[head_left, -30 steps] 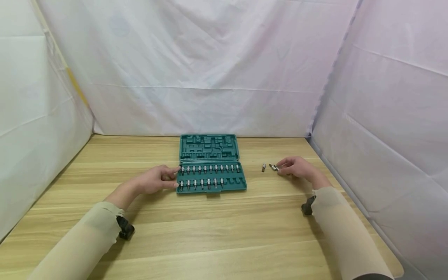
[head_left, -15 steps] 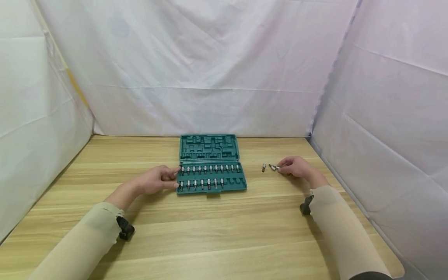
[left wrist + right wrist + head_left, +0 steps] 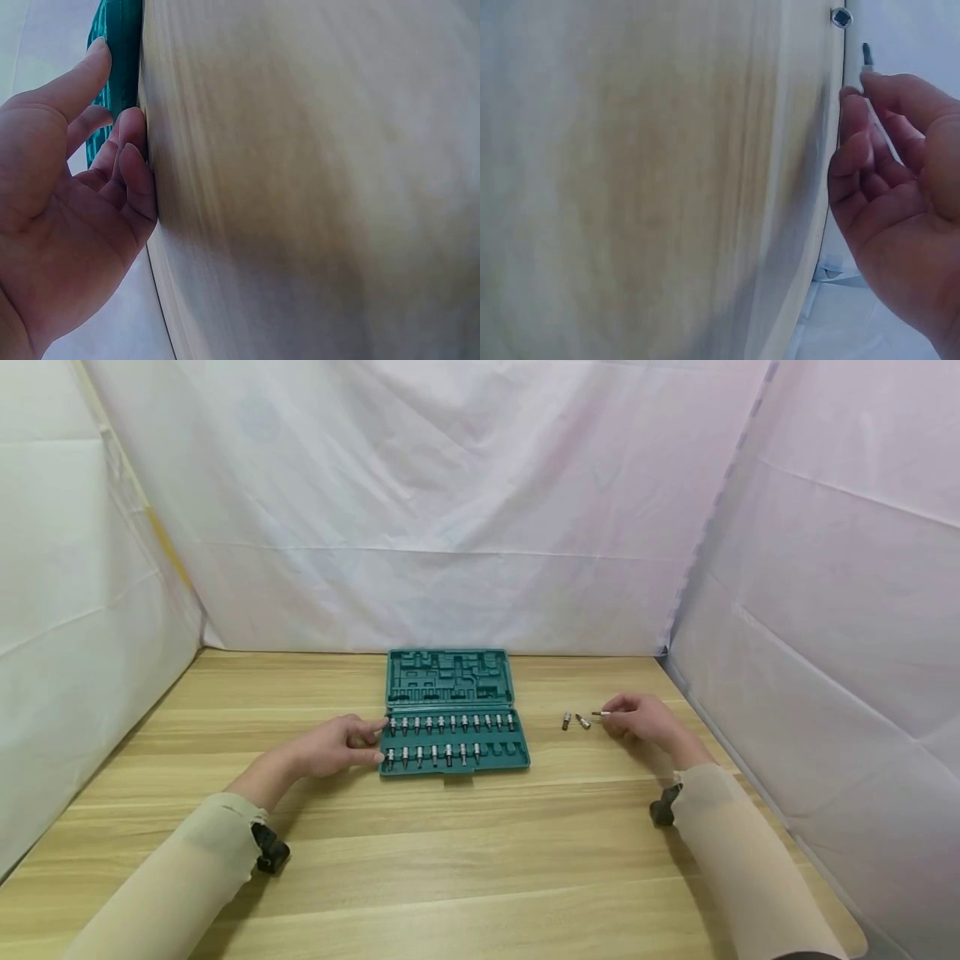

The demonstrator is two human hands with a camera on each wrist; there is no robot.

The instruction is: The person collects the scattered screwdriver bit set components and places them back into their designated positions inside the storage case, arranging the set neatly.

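Observation:
A green plastic case [image 3: 450, 702] lies open on the table, with two rows of silver-and-dark bit sockets [image 3: 448, 753] in its near half. My left hand [image 3: 333, 746] touches the case's left edge, thumb near the front corner and index finger farther back. In the left wrist view, the thumb [image 3: 82, 79] lies along the case's side and the other fingers curl loosely. My right hand [image 3: 637, 720] pinches a slim bit socket [image 3: 866, 56] between thumb and fingertips, its dark tip pointing out. Just left of that hand, two more bit sockets lie loose, one upright-looking [image 3: 566, 721] and one slanted [image 3: 583, 722].
The wood-grain table [image 3: 420, 868] extends in front of the case and to both sides. White cloth walls [image 3: 450, 527] stand behind it and at left and right. Bare slots [image 3: 498, 748] show at the right end of the case's near row.
The right hand has drawn the pinched bit socket slightly back and right, apart from the slanted one, and turned it so its tip points left. The left hand and case stay in place.

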